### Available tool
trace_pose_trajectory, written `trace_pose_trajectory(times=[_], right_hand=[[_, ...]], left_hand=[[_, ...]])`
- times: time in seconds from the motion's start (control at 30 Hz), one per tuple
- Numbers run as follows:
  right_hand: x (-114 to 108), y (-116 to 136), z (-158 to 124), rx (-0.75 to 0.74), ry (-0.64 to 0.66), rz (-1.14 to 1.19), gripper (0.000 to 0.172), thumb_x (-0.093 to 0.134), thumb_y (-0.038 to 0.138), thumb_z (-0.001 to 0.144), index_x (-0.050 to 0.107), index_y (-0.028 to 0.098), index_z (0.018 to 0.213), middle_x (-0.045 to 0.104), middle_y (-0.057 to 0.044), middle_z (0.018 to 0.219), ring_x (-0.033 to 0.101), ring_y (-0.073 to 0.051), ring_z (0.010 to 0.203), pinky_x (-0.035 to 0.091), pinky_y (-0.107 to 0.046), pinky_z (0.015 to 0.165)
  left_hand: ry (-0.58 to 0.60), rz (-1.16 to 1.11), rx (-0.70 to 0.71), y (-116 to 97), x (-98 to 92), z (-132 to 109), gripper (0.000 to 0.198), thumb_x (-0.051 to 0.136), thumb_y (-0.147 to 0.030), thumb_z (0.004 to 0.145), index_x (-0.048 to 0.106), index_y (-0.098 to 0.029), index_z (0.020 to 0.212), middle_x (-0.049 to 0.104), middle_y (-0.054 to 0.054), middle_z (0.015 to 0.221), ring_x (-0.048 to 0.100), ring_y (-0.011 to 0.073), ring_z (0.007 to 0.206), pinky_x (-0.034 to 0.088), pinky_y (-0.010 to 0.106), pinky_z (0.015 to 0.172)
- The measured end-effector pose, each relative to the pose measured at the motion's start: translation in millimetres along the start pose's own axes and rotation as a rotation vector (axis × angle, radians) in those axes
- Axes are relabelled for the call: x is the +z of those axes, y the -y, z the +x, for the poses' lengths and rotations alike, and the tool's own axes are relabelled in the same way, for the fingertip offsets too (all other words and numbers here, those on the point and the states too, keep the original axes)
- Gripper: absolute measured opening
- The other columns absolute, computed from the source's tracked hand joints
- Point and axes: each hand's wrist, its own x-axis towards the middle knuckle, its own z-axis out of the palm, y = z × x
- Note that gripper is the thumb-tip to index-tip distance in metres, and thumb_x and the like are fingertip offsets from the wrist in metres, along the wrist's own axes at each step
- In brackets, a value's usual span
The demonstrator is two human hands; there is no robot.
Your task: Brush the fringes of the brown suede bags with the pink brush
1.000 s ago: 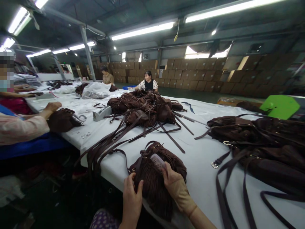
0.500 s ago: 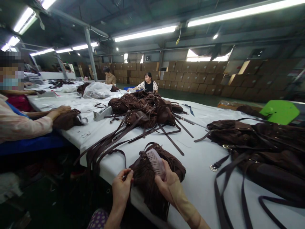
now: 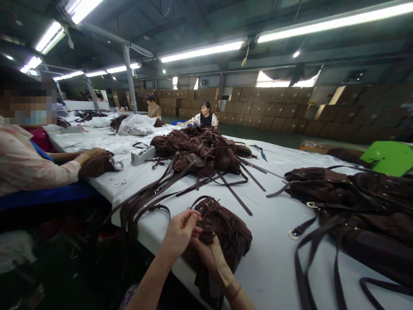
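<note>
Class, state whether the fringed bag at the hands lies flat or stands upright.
Flat: the fringed bag lies on the table, fringe hanging over its edge.

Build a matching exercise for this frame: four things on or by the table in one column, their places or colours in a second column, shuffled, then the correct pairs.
Things:
1. fringed bag
2. tape dispenser
3. green board
4. metal ring

Places or colours:
A. far right edge, bright coloured
B. at the near table edge, under the person's left hand and right hand
C. grey, left of the middle bag pile
D. at a strap's end, on the white table

Pairs: 1-B, 2-C, 3-A, 4-D
</note>
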Motion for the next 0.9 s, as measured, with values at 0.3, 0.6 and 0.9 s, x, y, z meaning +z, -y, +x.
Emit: trace_pose_trajectory(times=[0.3, 0.6, 0.9], right_hand=[[-27, -3, -15, 0.271, 0.21, 0.666, 0.057, 0.051, 0.061, 0.088, 0.039, 0.022, 0.049, 0.033, 0.007, 0.04, 0.029, -0.007, 0.036, 0.021, -0.022, 0.037], [-48, -10, -19, 0.452, 0.267, 0.858, 0.056, 0.068, 0.053, 0.083, 0.055, 0.017, 0.125, 0.042, 0.011, 0.048, 0.028, -0.005, 0.037, 0.024, -0.015, 0.034], [-11, -20, -49, 0.551, 0.243, 0.91, 0.106, 0.068, 0.067, 0.076, 0.021, 0.01, 0.152, 0.045, 0.011, 0.037, 0.025, -0.006, 0.027, 0.021, -0.014, 0.026]], left_hand=[[0.18, -0.029, 0.021, 36, -29.8, -18, 0.086, 0.073, -0.024, 0.066, 0.037, -0.025, 0.145, 0.048, 0.015, 0.145, 0.063, 0.0112, 0.068, 0.053, 0.026, 0.06], [0.425, 0.261, 0.157, 72, 11.4, -8, 0.086, 0.07, -0.017, 0.064, 0.034, -0.017, 0.142, 0.068, 0.007, 0.109, 0.065, 0.0216, 0.094, 0.053, 0.032, 0.087], [-0.151, 0.851, 0.091, 104, 34.5, 26, 0.031, 0.033, -0.035, 0.099, 0.059, -0.021, 0.105, 0.069, 0.006, 0.076, 0.067, 0.0224, 0.068, 0.046, 0.031, 0.065]])
